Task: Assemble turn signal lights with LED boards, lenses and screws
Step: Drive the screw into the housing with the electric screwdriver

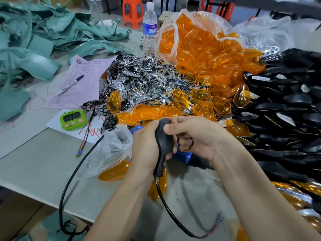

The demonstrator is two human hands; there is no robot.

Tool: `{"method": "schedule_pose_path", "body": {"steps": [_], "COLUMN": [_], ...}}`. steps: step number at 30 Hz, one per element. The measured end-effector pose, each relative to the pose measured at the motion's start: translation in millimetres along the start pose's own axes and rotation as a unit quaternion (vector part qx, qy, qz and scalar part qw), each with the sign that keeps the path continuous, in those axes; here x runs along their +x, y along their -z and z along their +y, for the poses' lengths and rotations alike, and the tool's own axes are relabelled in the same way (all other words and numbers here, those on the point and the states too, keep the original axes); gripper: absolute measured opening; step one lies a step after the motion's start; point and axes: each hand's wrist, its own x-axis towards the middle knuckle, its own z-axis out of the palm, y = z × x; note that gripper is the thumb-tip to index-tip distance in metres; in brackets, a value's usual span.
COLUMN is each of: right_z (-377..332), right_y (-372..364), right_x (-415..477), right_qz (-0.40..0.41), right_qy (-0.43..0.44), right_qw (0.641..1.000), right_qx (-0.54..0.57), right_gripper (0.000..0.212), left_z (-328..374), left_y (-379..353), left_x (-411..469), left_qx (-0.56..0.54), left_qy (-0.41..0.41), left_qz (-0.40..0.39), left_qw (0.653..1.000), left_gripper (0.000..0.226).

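My left hand (145,148) grips a black turn signal housing (163,138) by its body, stem pointing down, with a black cable (169,211) trailing toward me. My right hand (192,136) holds the same housing from the right, thumb across its top and fingers curled under. Behind my hands lie loose orange lenses (205,108), a heap of chrome LED boards and reflectors (144,80), and a clear bag of orange lenses (199,47). Black housings (284,105) are piled on the right. The housing's open face is hidden from me.
A small clear plastic bag (111,146) lies left of my hands. A green timer (73,120), pink paper with a marker (69,85), a water bottle (149,28) and green scraps (34,40) sit further left. A blue and black tool (189,157) lies under my right hand.
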Motion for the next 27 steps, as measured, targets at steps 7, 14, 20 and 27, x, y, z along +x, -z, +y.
{"method": "schedule_pose_path", "body": {"steps": [7, 14, 20, 27], "right_z": [16.1, 42.9, 71.5, 63.4], "right_y": [-2.4, -0.3, -30.8, -34.1], "right_x": [4.9, 7.7, 24.9, 21.3], "right_qz": [-0.029, 0.213, 0.221, 0.280], "right_qy": [0.078, 0.206, 0.155, 0.221], "right_qw": [0.995, 0.864, 0.732, 0.720], "right_qx": [0.052, -0.408, -0.626, -0.595], "right_gripper": [0.027, 0.021, 0.078, 0.063], "left_z": [1.6, 17.2, 25.3, 45.4], "left_y": [8.0, 16.8, 21.3, 33.2], "left_x": [1.2, 0.7, -9.0, -21.4], "left_qx": [0.013, -0.019, -0.014, -0.037], "left_qy": [-0.002, -0.053, -0.137, -0.137], "left_qz": [-0.003, -0.033, -0.038, -0.005], "left_qw": [1.000, 0.998, 0.990, 0.990], "left_gripper": [0.035, 0.039, 0.040, 0.044]}}
